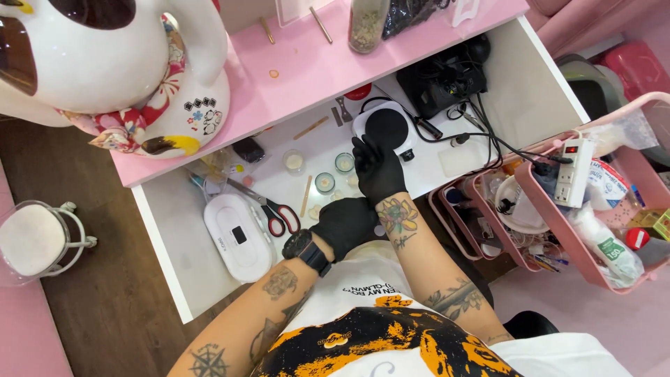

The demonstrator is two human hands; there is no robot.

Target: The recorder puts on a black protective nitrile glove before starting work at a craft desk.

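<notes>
Only the head view is on hand, looking straight down at a white table (209,279). Black-gloved, the right hand (377,171) reaches forward with fingers spread flat, fingertips touching the near edge of a small round hot plate (386,128), clamped on nothing. Its palm hides whatever lies beneath. The left hand (345,223) sits lower, knuckles up, curled loosely; whether it holds anything cannot be told. Two small glass cups (334,172) stand just left of the right hand, red-handled scissors (278,213) farther left. Beyond, a tangle of black cables (447,80) blurs together.
</notes>
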